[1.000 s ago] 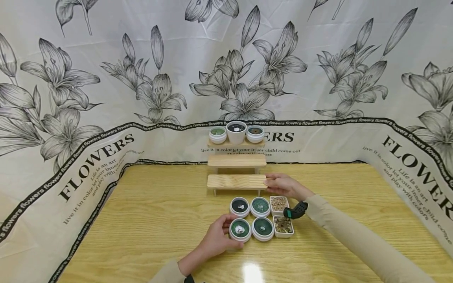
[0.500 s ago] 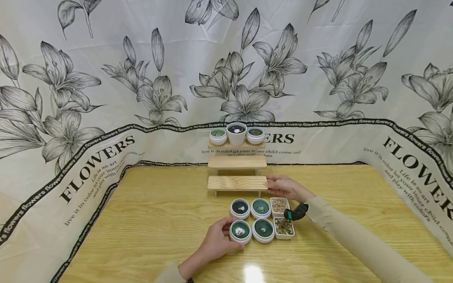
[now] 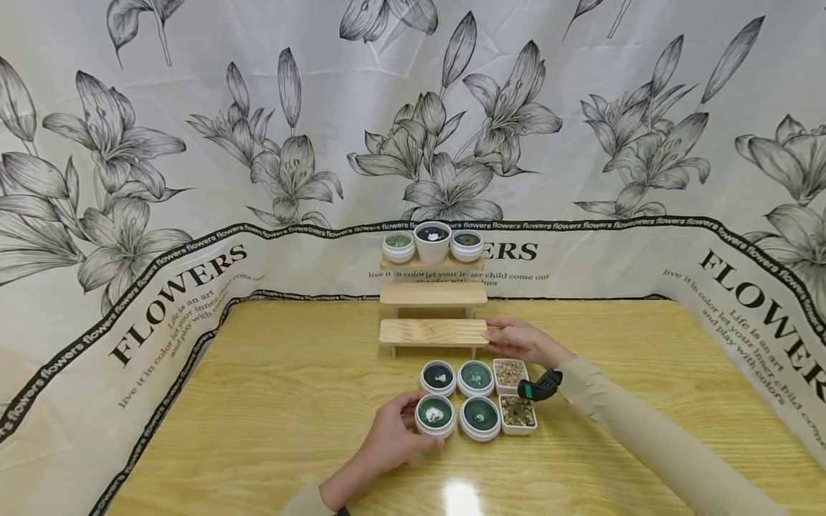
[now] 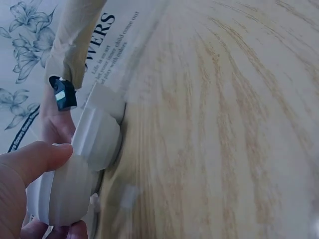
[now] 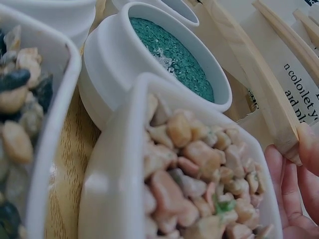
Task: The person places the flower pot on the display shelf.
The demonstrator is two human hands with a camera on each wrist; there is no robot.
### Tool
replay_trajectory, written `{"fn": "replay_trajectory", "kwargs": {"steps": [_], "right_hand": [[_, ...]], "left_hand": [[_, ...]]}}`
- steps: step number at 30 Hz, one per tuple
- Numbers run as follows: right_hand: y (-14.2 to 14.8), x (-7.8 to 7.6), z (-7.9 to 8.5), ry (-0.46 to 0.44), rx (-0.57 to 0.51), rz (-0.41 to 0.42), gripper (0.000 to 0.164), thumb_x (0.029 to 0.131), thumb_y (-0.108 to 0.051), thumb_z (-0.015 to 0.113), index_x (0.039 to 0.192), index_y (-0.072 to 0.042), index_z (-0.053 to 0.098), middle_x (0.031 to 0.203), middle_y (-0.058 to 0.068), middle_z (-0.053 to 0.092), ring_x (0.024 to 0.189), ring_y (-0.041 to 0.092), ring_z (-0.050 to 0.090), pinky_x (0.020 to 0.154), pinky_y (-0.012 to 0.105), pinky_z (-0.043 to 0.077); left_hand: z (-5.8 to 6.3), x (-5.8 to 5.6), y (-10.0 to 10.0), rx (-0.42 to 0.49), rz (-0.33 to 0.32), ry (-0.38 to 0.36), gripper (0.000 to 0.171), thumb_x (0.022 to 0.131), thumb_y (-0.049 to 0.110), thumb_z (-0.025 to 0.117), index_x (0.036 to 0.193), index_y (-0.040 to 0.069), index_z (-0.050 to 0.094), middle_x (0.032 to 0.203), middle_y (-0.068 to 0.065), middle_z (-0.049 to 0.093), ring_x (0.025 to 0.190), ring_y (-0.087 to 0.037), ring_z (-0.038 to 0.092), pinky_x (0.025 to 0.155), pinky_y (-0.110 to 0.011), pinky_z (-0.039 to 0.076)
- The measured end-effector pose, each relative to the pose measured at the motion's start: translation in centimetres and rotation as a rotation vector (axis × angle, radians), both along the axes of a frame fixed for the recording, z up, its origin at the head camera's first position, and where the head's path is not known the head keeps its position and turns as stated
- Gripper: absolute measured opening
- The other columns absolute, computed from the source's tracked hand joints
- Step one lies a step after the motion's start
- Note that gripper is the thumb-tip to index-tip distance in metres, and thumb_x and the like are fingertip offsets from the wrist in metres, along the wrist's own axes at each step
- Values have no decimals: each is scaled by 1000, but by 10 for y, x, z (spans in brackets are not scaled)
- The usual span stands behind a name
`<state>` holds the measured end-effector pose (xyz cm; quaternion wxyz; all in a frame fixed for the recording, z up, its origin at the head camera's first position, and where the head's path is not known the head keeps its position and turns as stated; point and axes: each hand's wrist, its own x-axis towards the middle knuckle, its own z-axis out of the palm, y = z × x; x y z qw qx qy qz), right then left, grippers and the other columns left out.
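My left hand (image 3: 395,432) grips a round white pot (image 3: 435,416) with dark green filling and a pale patch on top. In the left wrist view the thumb lies across the near side of that pot (image 4: 62,194), with fingertips at its lower edge. My right hand (image 3: 519,339) pinches the right end of the lowest wooden step (image 3: 432,331) of a tiered stand. From the right wrist view, the thumb and fingers hold that step's end (image 5: 286,142). Right of the gripped pot stands another round green-filled pot (image 3: 480,418).
Behind stand a dark-filled pot (image 3: 438,378) and a green one (image 3: 476,378). Two square dishes of pebbles, the rear one (image 3: 510,374) and the front one (image 3: 518,413), sit below the right wrist. The top step (image 3: 387,264) bears three pots. A flower-printed cloth (image 3: 290,258) hangs behind.
The pot in my left hand has shifted slightly up and left, opening a small gap from the green pot beside it. My right hand keeps its hold on the step.
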<state>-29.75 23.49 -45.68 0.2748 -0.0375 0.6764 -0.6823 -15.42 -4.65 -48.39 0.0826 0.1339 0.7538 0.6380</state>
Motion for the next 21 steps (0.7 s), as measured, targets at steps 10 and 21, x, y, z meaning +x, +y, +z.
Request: {"fn": "replay_trajectory", "kwargs": {"steps": [10,21], "right_hand": [[-7,4,8,-12,25,-19,65,98,-2,46,149,11,7,97,-3,58,83,2,62,87,20,54],[-4,6,9,-7,10,-9,66,98,-3,47,148,12,6,99,-4,58,87,2,62,88,19,53]], "left_hand": [[18,-4,-1,-46,7,33,69,64,4,86,125,-5,55,112,-15,63,103,-20,59,87,-21,54],[26,-20,4,-57,5,35,69,66,7,86,127,-5,55,116,-16,62,107,-23,58,89,-25,54]]}}
